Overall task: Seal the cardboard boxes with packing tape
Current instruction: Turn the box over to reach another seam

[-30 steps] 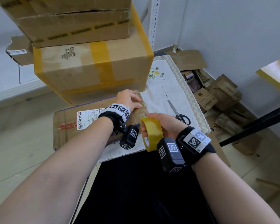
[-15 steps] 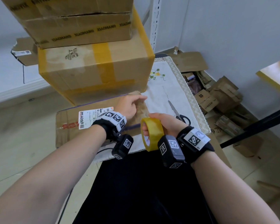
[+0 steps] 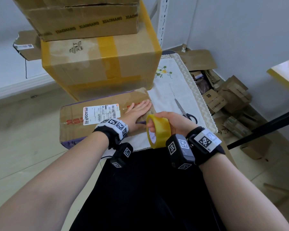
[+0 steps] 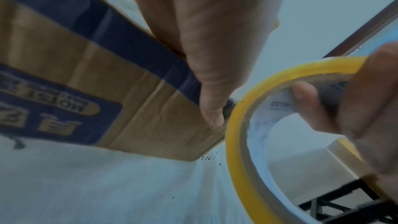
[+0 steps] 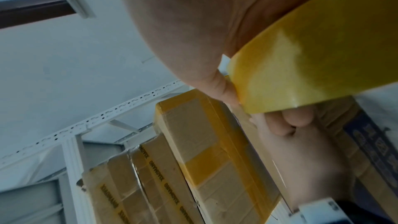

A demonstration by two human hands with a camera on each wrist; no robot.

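Three taped boxes (image 3: 98, 67), stacked

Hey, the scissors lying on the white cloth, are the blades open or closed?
Closed, as far as the head view shows: the scissors lie flat on the cloth, their blades reading as one thin point.

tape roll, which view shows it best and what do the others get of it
The head view: the whole yellow tape roll shows, gripped by the right hand beside the flat box. The left wrist view gives a close side-on arc of it and its white core; the right wrist view only a cropped, blurred outer band.
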